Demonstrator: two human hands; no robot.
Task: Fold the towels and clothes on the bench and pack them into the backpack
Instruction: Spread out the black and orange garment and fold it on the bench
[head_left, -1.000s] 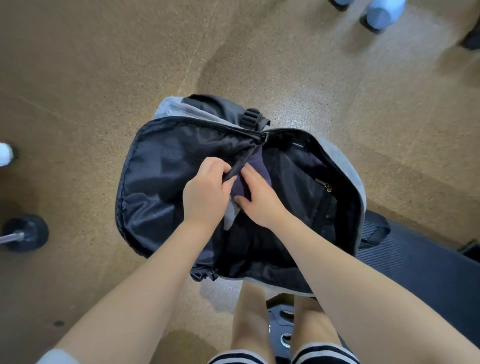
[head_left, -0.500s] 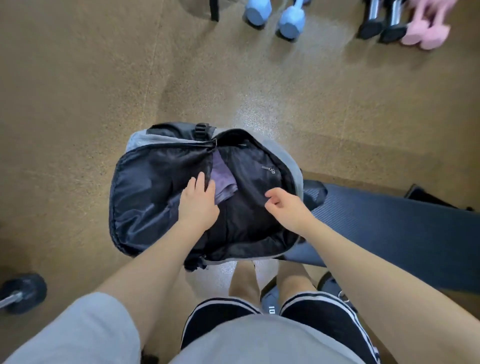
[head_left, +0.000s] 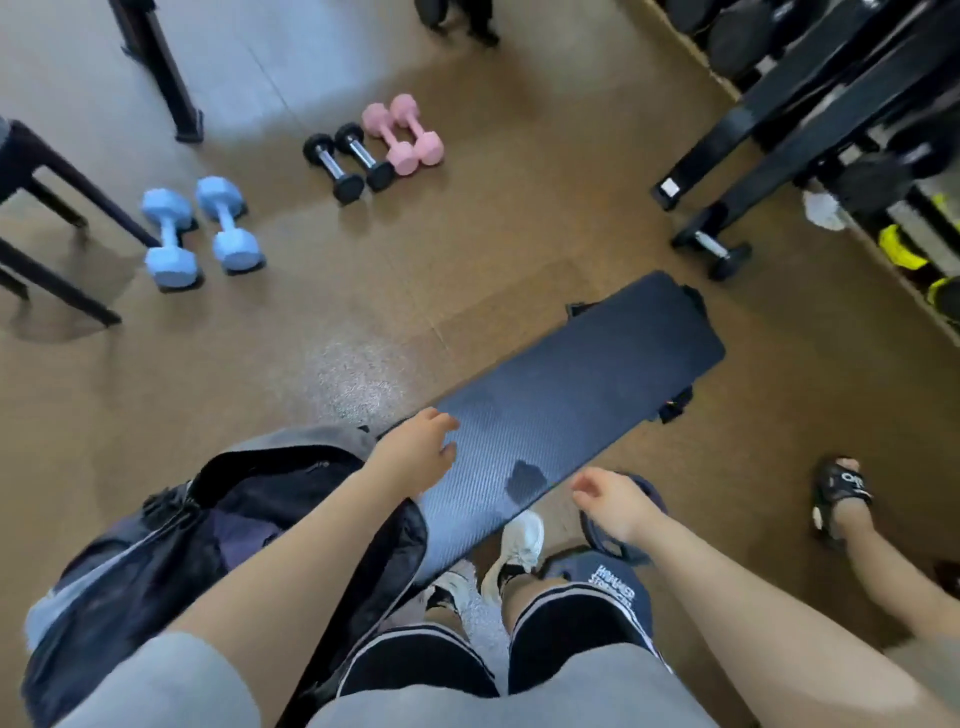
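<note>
Backpack (head_left: 171, 561) stood open at the near end of the bench (head_left: 571, 410), on the person's left side, with its dark lining showing and a purple folded cloth (head_left: 244, 535) lying inside it. The left forearm crossed over the open mouth of the bag. The left hand (head_left: 421, 447) was over the near part of the bench pad, fingers relaxed and a little spread, gripping nothing; whether it touched the pad I could not tell. The right hand (head_left: 613, 499) hung beside the near edge of the bench, apart from the left one, its fingers loosely curled and holding nothing.

The top of the bench was dark blue with a darker patch (head_left: 524, 475) near the edge. Below it the person's white shoes (head_left: 519, 545) stood on the brown floor. Farther away on the floor lay two blue dumbbells (head_left: 200, 231), two black dumbbells (head_left: 348, 161) and two pink dumbbells (head_left: 402, 132). At the right, another person's foot in a black sandal (head_left: 841, 491) was in view.
</note>
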